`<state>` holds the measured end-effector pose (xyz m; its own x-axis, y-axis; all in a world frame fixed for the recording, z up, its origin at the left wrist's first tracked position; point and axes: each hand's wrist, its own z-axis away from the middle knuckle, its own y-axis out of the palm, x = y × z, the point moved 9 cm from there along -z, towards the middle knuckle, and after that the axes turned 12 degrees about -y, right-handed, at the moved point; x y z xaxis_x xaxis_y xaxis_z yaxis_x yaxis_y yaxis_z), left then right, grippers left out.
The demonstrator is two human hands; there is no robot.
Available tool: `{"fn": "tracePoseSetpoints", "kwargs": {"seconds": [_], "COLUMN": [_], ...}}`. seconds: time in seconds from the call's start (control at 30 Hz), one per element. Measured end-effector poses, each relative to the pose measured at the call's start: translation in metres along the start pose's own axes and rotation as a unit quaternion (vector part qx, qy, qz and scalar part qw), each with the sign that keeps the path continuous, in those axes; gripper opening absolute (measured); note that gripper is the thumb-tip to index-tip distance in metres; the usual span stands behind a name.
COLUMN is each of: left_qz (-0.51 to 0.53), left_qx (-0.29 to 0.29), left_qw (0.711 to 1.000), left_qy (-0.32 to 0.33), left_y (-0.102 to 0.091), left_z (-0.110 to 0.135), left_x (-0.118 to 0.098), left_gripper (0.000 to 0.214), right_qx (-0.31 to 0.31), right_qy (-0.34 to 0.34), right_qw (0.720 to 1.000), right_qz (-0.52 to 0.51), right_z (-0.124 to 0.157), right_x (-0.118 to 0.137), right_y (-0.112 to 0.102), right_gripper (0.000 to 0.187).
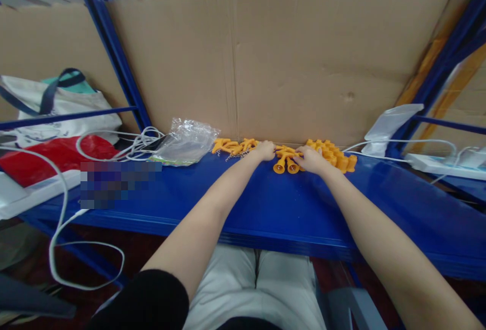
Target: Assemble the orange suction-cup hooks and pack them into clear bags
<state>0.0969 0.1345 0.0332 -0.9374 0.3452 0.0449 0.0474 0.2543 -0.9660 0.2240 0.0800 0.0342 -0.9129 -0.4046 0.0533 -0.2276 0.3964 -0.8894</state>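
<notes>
Both my arms reach forward over a blue metal shelf (266, 203). My left hand (265, 151) and my right hand (310, 159) are closed on small orange plastic trumpet-shaped pieces (286, 160) lying between them at the back of the shelf. A pile of orange pieces with small chains (233, 147) lies to the left of my left hand. Another heap of orange pieces (334, 154) lies to the right of my right hand. The fingertips are partly hidden among the pieces.
A cardboard sheet (288, 62) stands behind the shelf. A crumpled clear plastic bag (186, 140) and white cables (129, 142) lie at the left, near a red bag (49, 155) and a tote bag (56, 102). A white power strip (444, 165) lies at the right.
</notes>
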Motion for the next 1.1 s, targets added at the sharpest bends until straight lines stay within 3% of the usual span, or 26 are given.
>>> {"fn": "tracePoseSetpoints", "kwargs": {"seconds": [0.17, 0.47, 0.63, 0.83, 0.93, 1.1], "left_qz": [0.03, 0.068, 0.211, 0.297, 0.367, 0.397], "left_qx": [0.027, 0.004, 0.012, -0.047, -0.092, -0.128], "left_qw": [0.998, 0.994, 0.965, 0.935, 0.903, 0.889], "left_qy": [-0.049, -0.09, -0.157, -0.19, -0.203, -0.187], "left_y": [0.013, 0.009, 0.003, -0.022, -0.042, -0.075], "left_z": [-0.015, -0.026, -0.035, -0.039, -0.031, -0.008], "left_x": [0.003, -0.001, 0.016, 0.029, 0.042, 0.064], "left_gripper": [0.027, 0.026, 0.018, 0.022, 0.012, 0.01], "right_qx": [0.084, 0.103, 0.098, 0.12, 0.124, 0.111], "right_qy": [-0.002, -0.005, -0.019, -0.016, -0.04, -0.047], "right_qw": [0.996, 0.994, 0.991, 0.982, 0.982, 0.984], "right_qz": [-0.012, -0.036, -0.09, -0.145, -0.136, -0.131], "right_z": [0.0, 0.001, 0.0, 0.007, 0.007, 0.003], "right_x": [0.007, 0.018, 0.026, 0.031, 0.032, 0.028], "right_y": [0.018, 0.015, 0.014, 0.021, 0.028, 0.036], "right_gripper": [0.029, 0.03, 0.041, 0.067, 0.069, 0.068]}}
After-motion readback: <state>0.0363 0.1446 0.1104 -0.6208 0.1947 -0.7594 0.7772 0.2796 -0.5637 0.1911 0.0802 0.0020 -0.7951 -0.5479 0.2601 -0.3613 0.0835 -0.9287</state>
